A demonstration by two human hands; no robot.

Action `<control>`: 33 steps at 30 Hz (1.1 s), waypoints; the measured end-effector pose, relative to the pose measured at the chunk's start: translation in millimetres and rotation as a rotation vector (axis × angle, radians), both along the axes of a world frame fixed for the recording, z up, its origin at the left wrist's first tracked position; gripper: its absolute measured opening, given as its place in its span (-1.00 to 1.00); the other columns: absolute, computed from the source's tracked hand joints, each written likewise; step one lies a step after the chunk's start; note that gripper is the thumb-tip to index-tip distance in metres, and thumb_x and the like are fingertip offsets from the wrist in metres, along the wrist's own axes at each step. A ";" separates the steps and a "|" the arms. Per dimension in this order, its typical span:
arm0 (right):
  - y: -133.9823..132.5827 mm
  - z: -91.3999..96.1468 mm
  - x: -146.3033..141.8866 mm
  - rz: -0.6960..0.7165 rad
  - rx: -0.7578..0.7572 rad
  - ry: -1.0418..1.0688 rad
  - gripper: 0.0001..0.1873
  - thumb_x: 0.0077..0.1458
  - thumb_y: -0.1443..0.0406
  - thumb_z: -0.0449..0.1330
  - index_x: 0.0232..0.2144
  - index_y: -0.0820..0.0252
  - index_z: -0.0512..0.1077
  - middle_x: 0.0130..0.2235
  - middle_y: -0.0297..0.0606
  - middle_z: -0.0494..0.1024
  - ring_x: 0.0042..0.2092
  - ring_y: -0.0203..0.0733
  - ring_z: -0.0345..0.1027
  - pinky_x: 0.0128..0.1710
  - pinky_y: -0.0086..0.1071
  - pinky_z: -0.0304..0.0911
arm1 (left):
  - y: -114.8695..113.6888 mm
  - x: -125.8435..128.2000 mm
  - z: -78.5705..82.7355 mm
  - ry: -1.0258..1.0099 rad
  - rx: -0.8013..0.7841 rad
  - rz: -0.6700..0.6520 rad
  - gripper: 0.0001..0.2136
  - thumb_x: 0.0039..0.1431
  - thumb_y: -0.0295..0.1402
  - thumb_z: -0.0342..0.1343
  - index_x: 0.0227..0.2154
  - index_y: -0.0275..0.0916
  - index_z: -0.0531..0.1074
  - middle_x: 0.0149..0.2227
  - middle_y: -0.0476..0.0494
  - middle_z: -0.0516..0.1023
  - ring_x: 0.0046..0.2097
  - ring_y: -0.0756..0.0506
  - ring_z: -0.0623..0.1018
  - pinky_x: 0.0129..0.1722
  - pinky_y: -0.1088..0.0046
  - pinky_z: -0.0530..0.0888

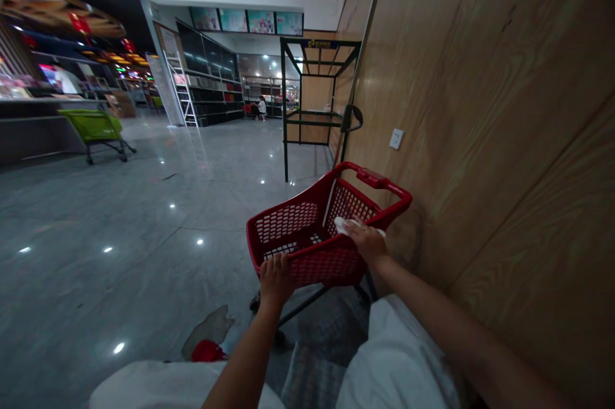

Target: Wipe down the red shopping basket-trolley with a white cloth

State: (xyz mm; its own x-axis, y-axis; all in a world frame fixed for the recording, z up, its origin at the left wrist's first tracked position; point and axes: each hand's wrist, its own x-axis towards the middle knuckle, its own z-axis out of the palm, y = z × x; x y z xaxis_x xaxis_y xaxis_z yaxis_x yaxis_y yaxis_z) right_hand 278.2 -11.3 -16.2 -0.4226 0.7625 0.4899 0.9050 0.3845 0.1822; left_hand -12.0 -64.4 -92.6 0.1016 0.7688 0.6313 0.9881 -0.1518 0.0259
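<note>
A red plastic shopping cart (307, 271) with lattice walls stands upright right in front of me, its handle (379, 179) toward the wood-panelled wall. My left hand (277, 277) grips the cart's near rim close to its left corner, fingers curled over the edge. Farther right along the same rim, my right hand (364, 241) presses a white cloth (342, 225) against the cart. Part of the cloth sticks out on both sides of that hand. The basket's inside shows no goods.
The wooden wall (461, 120) with a socket (396, 138) runs close on my right. Beyond the cart stands a dark metal rack (285, 108). A green cart (93, 127) is by a counter at left, near a ladder (182, 91). A person (262, 108) crouches far back.
</note>
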 end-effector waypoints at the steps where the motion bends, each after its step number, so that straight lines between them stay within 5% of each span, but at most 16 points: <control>1: 3.1 4.3 13.3 -0.048 0.011 0.001 -0.41 0.15 0.55 -0.03 0.17 0.02 0.29 0.19 -0.23 0.33 0.25 -0.04 0.12 -0.06 -0.24 0.37 | 0.7 2.7 -0.4 -0.006 0.000 0.006 -0.62 -0.02 -0.40 0.06 -0.07 -0.31 0.37 -0.08 -0.33 0.44 -0.11 -0.24 0.40 -0.04 0.17 0.26; 5: -1.3 -7.4 2.5 -0.104 0.055 0.126 -0.36 0.10 0.61 -0.09 0.20 0.20 0.24 0.23 -0.13 0.28 0.30 -0.03 -0.01 0.14 -0.09 0.22 | 1.7 16.4 2.3 -0.024 -0.009 0.039 -0.61 -0.04 -0.40 0.06 -0.08 -0.35 0.37 -0.10 -0.35 0.44 -0.11 -0.26 0.38 -0.02 0.14 0.25; 10: -31.4 -53.7 -119.7 0.100 0.050 0.304 -0.41 0.14 0.53 -0.04 0.21 0.19 0.24 0.22 -0.16 0.30 0.32 -0.05 -0.06 0.25 -0.06 0.07 | 3.4 21.1 1.4 -0.032 -0.002 0.034 -0.64 0.02 -0.39 0.03 -0.07 -0.33 0.36 -0.11 -0.33 0.43 -0.11 -0.25 0.37 -0.02 0.13 0.26; 14: -54.3 -61.8 -183.7 0.184 0.008 0.316 -0.49 0.22 0.40 0.01 0.21 0.06 0.24 0.25 -0.31 0.26 0.28 0.00 0.03 0.18 -0.11 0.19 | 6.1 5.3 -4.2 0.024 0.032 0.020 -0.66 0.06 -0.49 -0.03 -0.06 -0.28 0.37 -0.11 -0.29 0.46 -0.10 -0.21 0.39 -0.04 0.19 0.27; 16: -55.2 -53.8 -175.9 0.238 -0.021 0.226 -0.50 0.24 0.40 0.01 0.20 0.00 0.25 0.24 -0.36 0.27 0.26 0.00 0.09 0.07 -0.17 0.33 | 5.2 -4.9 -3.4 0.044 0.027 0.006 -0.67 0.07 -0.47 -0.01 -0.07 -0.29 0.38 -0.12 -0.29 0.46 -0.11 -0.20 0.40 -0.04 0.21 0.27; 19: -41.3 -32.3 -122.5 0.268 -0.046 0.065 -0.49 0.23 0.44 0.01 0.18 -0.03 0.27 0.20 -0.34 0.33 0.24 -0.01 0.13 -0.08 -0.28 0.40 | 2.3 -16.1 1.1 0.050 0.023 -0.010 -0.70 0.06 -0.42 0.03 -0.10 -0.31 0.38 -0.12 -0.28 0.46 -0.13 -0.19 0.41 -0.06 0.24 0.28; 26: 4.7 23.9 21.1 -0.105 0.010 0.047 -0.50 0.19 0.46 0.00 0.15 0.05 0.32 0.17 -0.24 0.37 0.23 0.00 0.14 -0.08 -0.24 0.38 | 2.8 -14.8 4.2 0.012 0.026 0.020 -0.68 0.01 -0.46 0.03 -0.11 -0.34 0.38 -0.15 -0.29 0.47 -0.14 -0.21 0.41 -0.06 0.21 0.27; 29: 6.9 16.8 19.6 -0.157 0.069 0.147 -0.49 0.18 0.47 -0.04 0.14 0.12 0.32 0.16 -0.23 0.39 0.20 -0.02 0.18 -0.01 -0.18 0.35 | 2.2 -6.3 5.0 -0.011 0.022 0.051 -0.65 -0.02 -0.44 0.04 -0.10 -0.36 0.37 -0.12 -0.34 0.45 -0.13 -0.24 0.40 -0.03 0.17 0.26; 33: -10.4 -21.3 -58.8 -0.018 0.045 0.276 -0.44 0.14 0.51 -0.05 0.15 0.10 0.31 0.15 -0.29 0.40 0.17 -0.11 0.23 0.05 -0.24 0.32 | -0.3 3.6 4.7 -0.011 0.024 0.056 -0.59 -0.06 -0.37 0.08 -0.08 -0.39 0.37 -0.07 -0.40 0.42 -0.10 -0.28 0.38 -0.01 0.12 0.24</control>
State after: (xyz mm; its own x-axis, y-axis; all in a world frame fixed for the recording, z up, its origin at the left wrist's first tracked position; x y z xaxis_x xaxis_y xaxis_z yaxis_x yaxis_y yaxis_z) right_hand 219.3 -21.7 -37.5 -0.2546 0.7435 0.6183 0.9294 0.3649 -0.0560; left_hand -8.4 -64.7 -87.9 0.0515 0.7578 0.6505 0.9948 -0.0965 0.0337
